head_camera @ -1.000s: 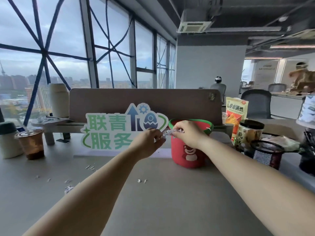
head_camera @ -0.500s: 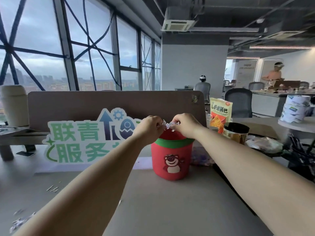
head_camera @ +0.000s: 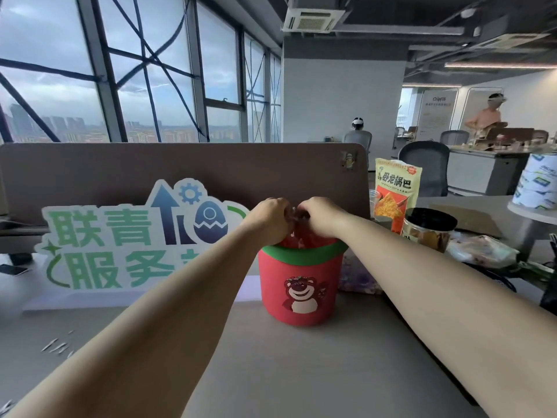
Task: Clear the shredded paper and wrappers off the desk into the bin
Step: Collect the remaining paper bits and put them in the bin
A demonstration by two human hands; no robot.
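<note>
A red bin [head_camera: 301,285] with a green rim and a bear picture stands on the desk just in front of the partition. Both my hands are directly over its mouth, knuckles up and fingers curled down. My left hand [head_camera: 271,220] and my right hand [head_camera: 319,214] pinch a small crumpled wrapper [head_camera: 297,213] between them, and it is mostly hidden by my fingers. Several shreds of paper [head_camera: 57,346] lie on the desk at the far left.
A white and green sign [head_camera: 120,245] leans on the brown partition [head_camera: 180,164] left of the bin. Right of it are a snack bag [head_camera: 394,194], a black-lidded jar [head_camera: 429,227] and a crumpled plastic bag [head_camera: 479,251]. Paper rolls [head_camera: 539,182] stand at the far right.
Both hands have dropped with the wrapper from just above the bin down to its mouth. The camera has turned right and come closer, so the bin is near the centre.
</note>
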